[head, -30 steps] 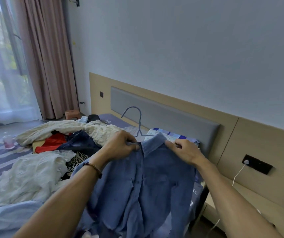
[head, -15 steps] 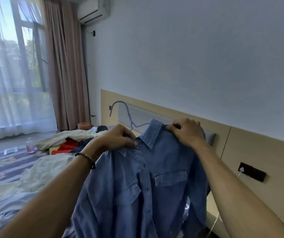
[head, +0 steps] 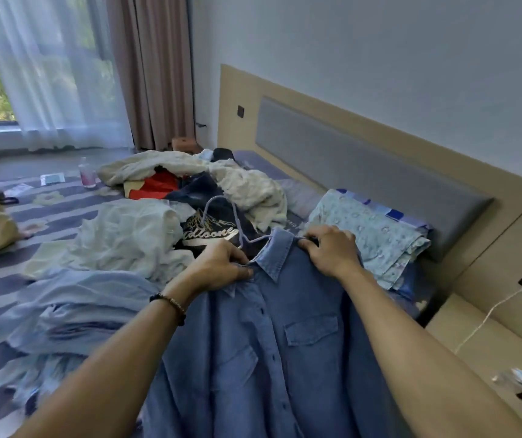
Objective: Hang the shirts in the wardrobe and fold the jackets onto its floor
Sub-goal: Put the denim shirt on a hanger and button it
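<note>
A blue denim shirt hangs in front of me on a light blue hanger, whose hook sticks up past the collar. My left hand pinches the shirt's left collar and shoulder. My right hand grips the right shoulder next to the collar. Behind the shirt, several garments are heaped on the bed: a dark printed jacket, a pale green one, a cream one, a red one and light blue ones. No wardrobe is in view.
The bed with a striped cover fills the left. A folded floral cloth lies by the grey padded headboard. A nightstand with a white cable stands at the right. A small bottle stands on the bed's far side.
The shirt and both hands dropped lower, from in front of the headboard down over the bed. The view tilted down. Both hands keep their hold at the collar.
</note>
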`<state>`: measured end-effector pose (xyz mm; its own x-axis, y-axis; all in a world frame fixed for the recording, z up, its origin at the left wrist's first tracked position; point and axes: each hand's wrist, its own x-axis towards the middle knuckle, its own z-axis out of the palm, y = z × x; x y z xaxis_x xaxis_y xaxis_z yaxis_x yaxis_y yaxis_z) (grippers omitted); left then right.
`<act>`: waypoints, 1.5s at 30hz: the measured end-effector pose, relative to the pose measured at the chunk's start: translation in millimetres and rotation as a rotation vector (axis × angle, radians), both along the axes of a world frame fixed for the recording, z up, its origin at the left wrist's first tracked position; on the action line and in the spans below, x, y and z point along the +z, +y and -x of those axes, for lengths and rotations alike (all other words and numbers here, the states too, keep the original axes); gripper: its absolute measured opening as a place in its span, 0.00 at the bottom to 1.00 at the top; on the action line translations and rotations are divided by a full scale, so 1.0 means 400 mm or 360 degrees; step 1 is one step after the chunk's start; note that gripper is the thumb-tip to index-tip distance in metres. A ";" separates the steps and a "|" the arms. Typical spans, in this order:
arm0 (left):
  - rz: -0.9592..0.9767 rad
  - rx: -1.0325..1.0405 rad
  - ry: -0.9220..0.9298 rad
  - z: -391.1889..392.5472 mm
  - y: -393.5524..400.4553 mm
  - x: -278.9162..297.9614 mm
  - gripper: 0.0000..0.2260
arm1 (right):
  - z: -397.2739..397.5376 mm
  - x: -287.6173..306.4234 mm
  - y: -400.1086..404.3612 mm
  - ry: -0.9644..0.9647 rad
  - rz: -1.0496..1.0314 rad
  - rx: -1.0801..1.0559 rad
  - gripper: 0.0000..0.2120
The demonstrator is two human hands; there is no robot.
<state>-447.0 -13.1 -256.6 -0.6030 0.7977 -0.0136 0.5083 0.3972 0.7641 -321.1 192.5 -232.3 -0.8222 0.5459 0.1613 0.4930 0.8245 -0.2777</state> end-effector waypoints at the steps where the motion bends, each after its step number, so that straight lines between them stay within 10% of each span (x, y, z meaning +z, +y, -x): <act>1: 0.0021 0.0017 -0.0027 0.034 0.000 -0.040 0.03 | 0.039 -0.046 0.000 -0.0017 0.0036 -0.0014 0.11; 9: 0.0279 0.0285 -0.0130 0.429 0.004 -0.505 0.05 | 0.465 -0.555 -0.070 -0.0106 0.0529 -0.0076 0.15; 22: 0.0656 0.0529 0.0193 0.634 -0.046 -0.958 0.07 | 0.509 -1.039 -0.257 -0.0466 0.1342 0.0115 0.09; 28: 0.0195 0.0772 0.1030 0.459 -0.110 -1.007 0.12 | 0.509 -1.165 -0.316 -0.0396 0.1268 0.0026 0.14; 41: 0.0166 0.1226 -0.0698 0.421 -0.060 -1.065 0.08 | 0.523 -1.206 -0.343 0.0061 0.1537 0.0144 0.14; 45: 0.0405 0.1140 -0.0710 0.445 -0.057 -1.059 0.12 | 0.520 -1.190 -0.343 0.0059 0.1866 0.0211 0.13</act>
